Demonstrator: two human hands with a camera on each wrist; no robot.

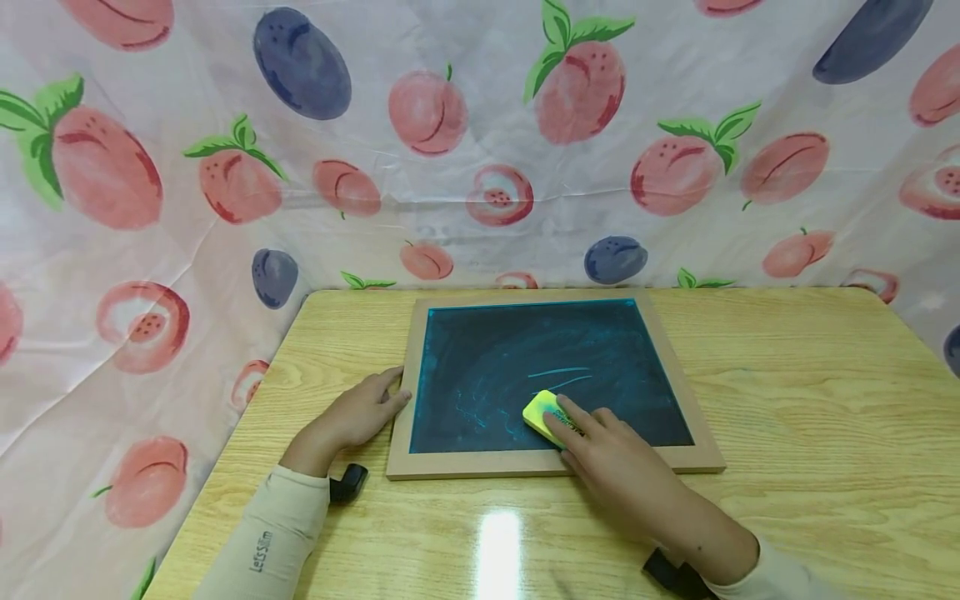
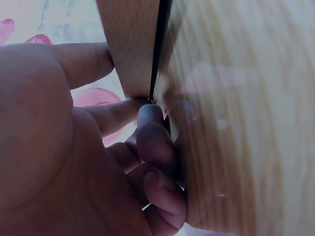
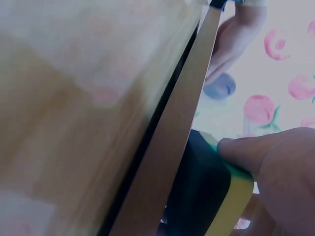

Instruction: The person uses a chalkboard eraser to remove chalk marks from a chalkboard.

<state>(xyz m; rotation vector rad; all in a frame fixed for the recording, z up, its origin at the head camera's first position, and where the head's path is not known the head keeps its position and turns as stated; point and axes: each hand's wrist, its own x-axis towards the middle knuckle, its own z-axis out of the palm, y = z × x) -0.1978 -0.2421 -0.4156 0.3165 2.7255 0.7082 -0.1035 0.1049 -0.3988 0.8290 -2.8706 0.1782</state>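
A chalkboard (image 1: 510, 342) in a light wooden frame (image 1: 487, 464) lies on the table. My right hand (image 1: 618, 462) grips a yellow chalkboard eraser (image 1: 542, 407) over the board's lower middle. In the right wrist view, the thumb rests on the yellow eraser (image 3: 231, 206), and its dark felt side (image 3: 199, 184) faces the frame. Blue chalk lines (image 1: 558, 372) show just beyond the eraser, with fainter squiggles left of it. My left hand (image 1: 360, 412) touches the frame's left edge. In the left wrist view, its thumb meets the frame (image 2: 130, 49); the other fingers bend loosely near the tabletop.
The wooden table (image 1: 817, 400) extends on both sides of the board. Behind it hangs a fruit-patterned cloth (image 1: 495, 100), which also covers the left side. Dark wrist devices (image 1: 348, 483) sit by both sleeves. Light reflects off the table's front.
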